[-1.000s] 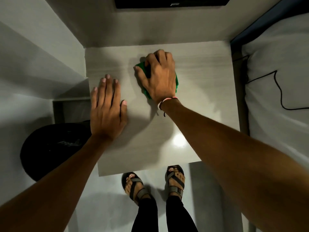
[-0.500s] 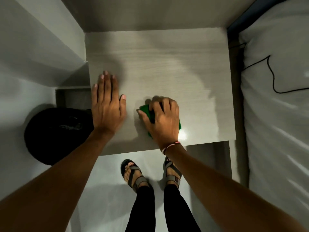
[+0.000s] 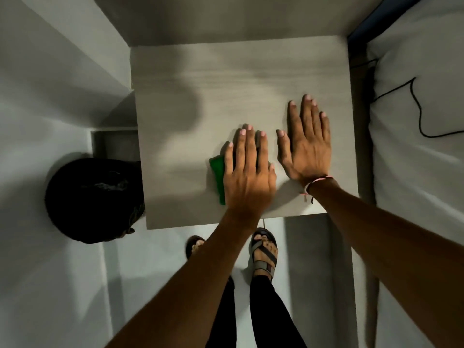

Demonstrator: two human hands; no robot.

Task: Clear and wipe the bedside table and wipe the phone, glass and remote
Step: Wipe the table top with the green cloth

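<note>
While only the head view was given, it showed enough to place everything. Left hand (image 3: 247, 175) lay flat on the green cloth (image 3: 218, 178), fingers straight and close together, palm pressing down, no curl round the fabric. Cloth sat under that palm near the front edge of the bedside table (image 3: 226, 79), roughly mid-width; only a strip showed past the little-finger side, long axis running front to back, so most of it lay hidden beneath the hand. Right hand (image 3: 305, 146) rested flat on the bare tabletop just beside the left, toward the right edge, fingers straight and slightly spread, holding nothing, not touching the cloth as far as I could tell. Pink wrist band (image 3: 317, 182) sat on that wrist.

Key relation: cloth was directly under the left fingers, so the left hand was the one placed to drive the next wipe; the right looked like a brace. Unwiped-looking area, by judgement, lay toward the back edge and the back-left corner, away from the fingertips.

Phone, glass and remote were not visible anywhere, so the table top counted as cleared; wiping of those items could not be judged.

Black bin (image 3: 93, 199) stood on the floor off the table's left edge. Bed (image 3: 414, 172) ran along the right edge, with a black cable (image 3: 418, 114) lying on it. Sandalled feet (image 3: 263, 252) stood at the front edge.
</note>
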